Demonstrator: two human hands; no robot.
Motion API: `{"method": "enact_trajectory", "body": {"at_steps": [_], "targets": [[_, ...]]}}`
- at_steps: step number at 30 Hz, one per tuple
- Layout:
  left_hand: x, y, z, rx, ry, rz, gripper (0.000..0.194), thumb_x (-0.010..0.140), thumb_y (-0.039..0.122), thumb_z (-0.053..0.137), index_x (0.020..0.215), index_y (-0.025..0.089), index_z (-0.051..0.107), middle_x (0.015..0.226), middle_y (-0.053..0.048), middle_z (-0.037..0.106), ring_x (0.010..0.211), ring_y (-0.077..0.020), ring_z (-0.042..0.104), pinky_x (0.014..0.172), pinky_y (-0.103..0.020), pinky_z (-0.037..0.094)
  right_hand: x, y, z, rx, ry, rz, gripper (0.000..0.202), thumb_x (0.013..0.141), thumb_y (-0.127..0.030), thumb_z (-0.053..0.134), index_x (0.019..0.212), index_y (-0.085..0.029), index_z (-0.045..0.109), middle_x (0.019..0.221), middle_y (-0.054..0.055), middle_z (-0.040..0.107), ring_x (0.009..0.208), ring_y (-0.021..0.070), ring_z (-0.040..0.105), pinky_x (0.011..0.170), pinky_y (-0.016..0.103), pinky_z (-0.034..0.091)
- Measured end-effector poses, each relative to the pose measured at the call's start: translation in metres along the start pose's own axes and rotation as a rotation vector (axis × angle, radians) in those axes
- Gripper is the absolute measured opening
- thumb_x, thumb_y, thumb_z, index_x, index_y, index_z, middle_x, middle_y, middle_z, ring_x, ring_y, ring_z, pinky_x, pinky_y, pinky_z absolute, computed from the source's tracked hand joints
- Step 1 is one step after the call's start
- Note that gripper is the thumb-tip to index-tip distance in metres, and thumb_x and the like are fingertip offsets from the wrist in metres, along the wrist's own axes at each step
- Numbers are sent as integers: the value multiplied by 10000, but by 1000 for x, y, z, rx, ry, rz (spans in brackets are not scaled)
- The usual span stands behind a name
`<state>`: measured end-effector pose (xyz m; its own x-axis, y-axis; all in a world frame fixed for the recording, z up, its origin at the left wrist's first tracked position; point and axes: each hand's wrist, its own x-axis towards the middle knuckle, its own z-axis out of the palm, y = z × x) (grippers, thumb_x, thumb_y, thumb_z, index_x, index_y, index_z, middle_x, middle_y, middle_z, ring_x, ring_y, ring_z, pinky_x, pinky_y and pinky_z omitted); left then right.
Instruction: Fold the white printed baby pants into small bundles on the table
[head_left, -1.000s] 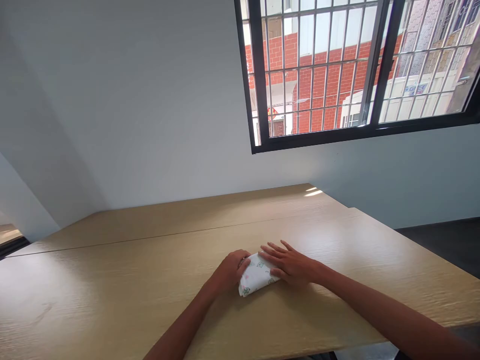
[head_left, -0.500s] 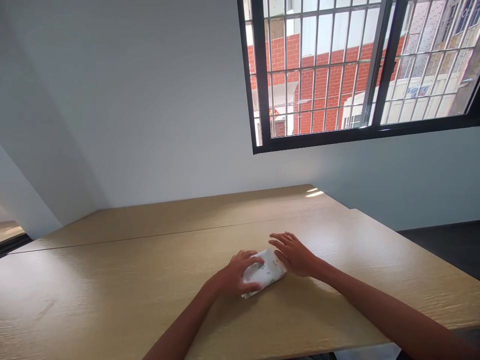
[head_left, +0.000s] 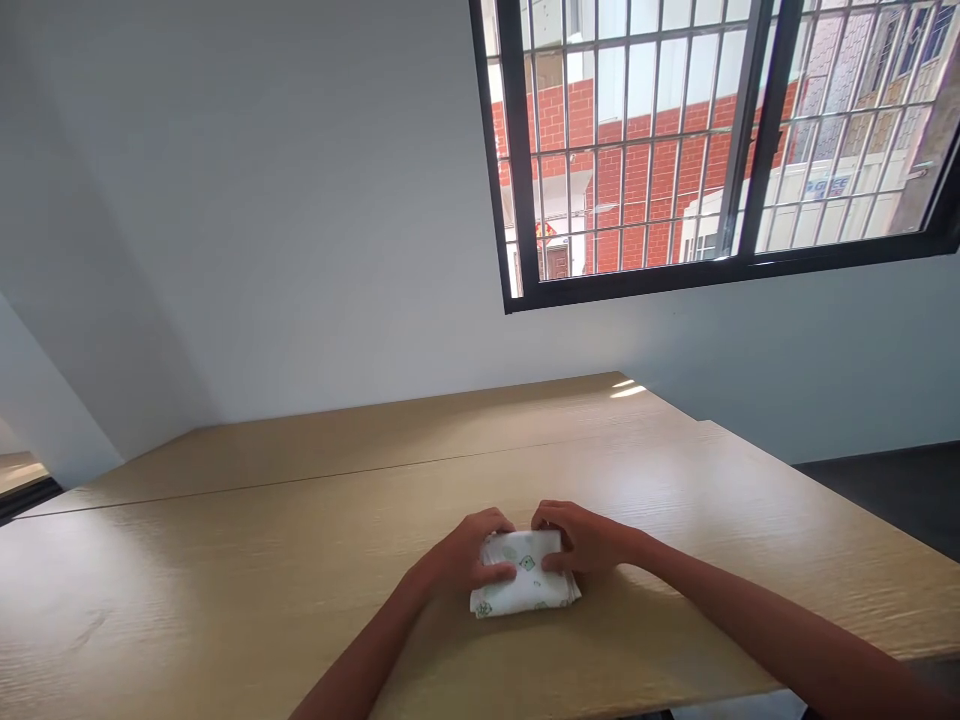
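A folded white cloth (head_left: 525, 592) with small green prints lies on the wooden table near its front edge. Around its left side is my left hand (head_left: 466, 553), thumb on top and fingers curled over the far edge. My right hand (head_left: 591, 540) grips the opposite side in the same way, its thumb pressing the upper face. The fingertips of both hands are partly hidden behind the cloth's far edge.
The light wooden table (head_left: 247, 560) reaches back to a grey-white wall (head_left: 315, 220), with a seam running across it. A barred window (head_left: 637, 150) in a black frame is at the upper right. Dark floor shows beyond the table's right edge.
My right hand has come down from above the cloth and closed on its right side. The cloth has turned nearly square to me and shifted slightly nearer, with my left hand still on it.
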<state>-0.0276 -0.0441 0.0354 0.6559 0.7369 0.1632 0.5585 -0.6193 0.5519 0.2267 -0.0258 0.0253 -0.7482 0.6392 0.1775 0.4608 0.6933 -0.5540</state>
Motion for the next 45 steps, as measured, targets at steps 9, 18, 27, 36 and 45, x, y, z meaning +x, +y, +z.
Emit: {"method": "enact_trajectory", "body": {"at_steps": [9, 18, 27, 36, 45], "targets": [[-2, -6, 4, -137, -84, 44, 420, 681, 468, 722, 937, 176, 561, 912, -22, 560, 776, -155, 497, 665, -241, 415, 3, 6, -2, 83, -115, -79, 335, 752, -444, 696, 872, -145, 603, 828, 17, 536, 657, 113, 477, 533, 208, 362], [0, 0, 8, -430, -212, 90, 458, 762, 543, 655, 1025, 176, 579, 927, -32, 553, 738, -134, 492, 649, -232, 411, 2, 5, -2, 115, -200, -263, 321, 869, -439, 575, 759, -138, 570, 696, -29, 461, 583, 78, 391, 511, 208, 293], [4, 4, 10, -594, -217, 79, 460, 782, 565, 634, 973, 147, 622, 879, -42, 559, 659, -104, 444, 600, -212, 366, 0, 0, 2, 58, -185, -162, 287, 794, -420, 667, 850, -144, 615, 672, -36, 506, 557, 80, 417, 491, 195, 305], [3, 2, 8, -660, -264, 98, 594, 785, 581, 635, 1232, 200, 548, 997, -72, 593, 873, -193, 549, 771, -296, 436, -2, -7, 0, -34, -140, -195, 277, 793, -415, 676, 872, -150, 676, 764, 17, 588, 634, 117, 492, 559, 220, 362], [-3, 10, 1, -254, -196, 55, 511, 897, 574, 466, 1292, 253, 503, 1125, -82, 556, 971, -213, 576, 815, -311, 471, -3, -5, -1, -119, -128, -257, 407, 968, -441, 398, 814, -150, 637, 742, 42, 600, 617, 131, 497, 613, 254, 386]]}}
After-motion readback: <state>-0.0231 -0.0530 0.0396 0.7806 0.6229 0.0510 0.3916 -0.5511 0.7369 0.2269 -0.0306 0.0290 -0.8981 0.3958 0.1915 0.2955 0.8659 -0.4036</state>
